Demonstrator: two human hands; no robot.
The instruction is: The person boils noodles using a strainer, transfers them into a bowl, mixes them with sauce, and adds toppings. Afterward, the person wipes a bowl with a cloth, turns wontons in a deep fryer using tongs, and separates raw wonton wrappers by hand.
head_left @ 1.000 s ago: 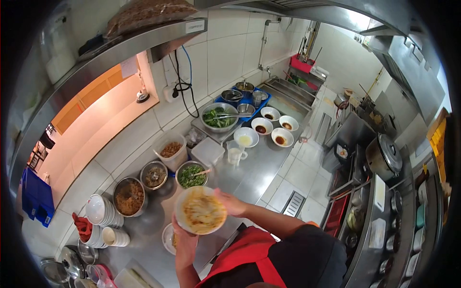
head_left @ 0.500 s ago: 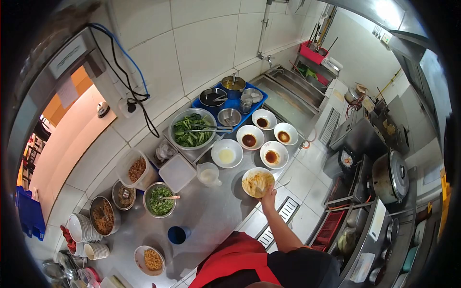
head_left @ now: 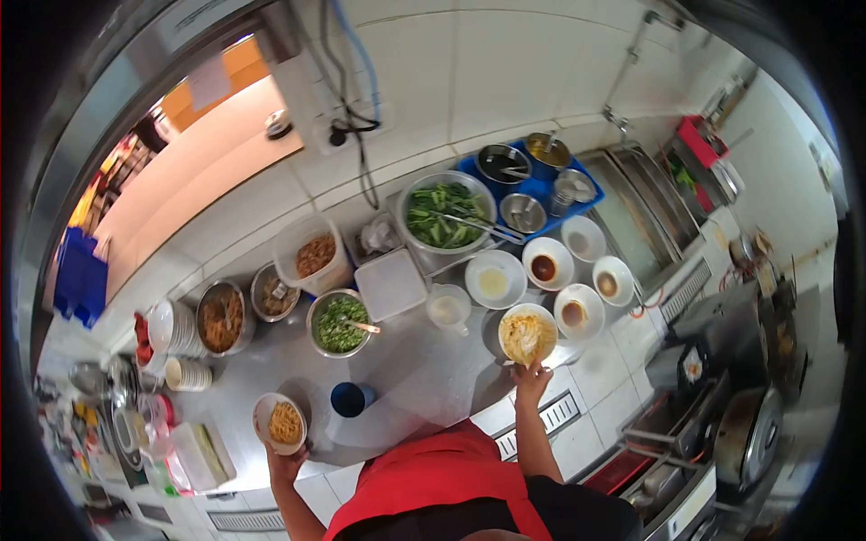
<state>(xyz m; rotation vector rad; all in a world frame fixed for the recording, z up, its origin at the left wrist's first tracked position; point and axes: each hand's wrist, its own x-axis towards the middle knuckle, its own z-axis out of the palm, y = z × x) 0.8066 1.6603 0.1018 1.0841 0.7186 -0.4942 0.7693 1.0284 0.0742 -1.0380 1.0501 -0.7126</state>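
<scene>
At the lower left of the steel counter, my left hand (head_left: 287,462) grips the near rim of a white bowl of noodles (head_left: 285,422). Farther right, my right hand (head_left: 532,380) has its fingers on the near edge of a white bowl of yellowish, mixed food (head_left: 527,335), at the counter's front edge. Beyond that bowl stand white bowls with dark sauce (head_left: 544,267) and one with pale liquid (head_left: 493,283). Between my hands is a dark blue cup (head_left: 350,398). A steel bowl of chopped greens (head_left: 341,323), with a spoon in it, stands behind the cup.
Leafy greens (head_left: 444,216) with tongs fill a large bowl near the wall. A blue tray (head_left: 586,164) holds pots. At the left are stacked bowls (head_left: 171,328) and a steel bowl of brown food (head_left: 222,319). Beyond the tray is a sink (head_left: 631,216); a large pot (head_left: 749,437) stands lower right.
The view has turned toward the left, so the counter appears shifted right. My left hand has come into view and taken hold of the noodle bowl. My right hand remains at its bowl.
</scene>
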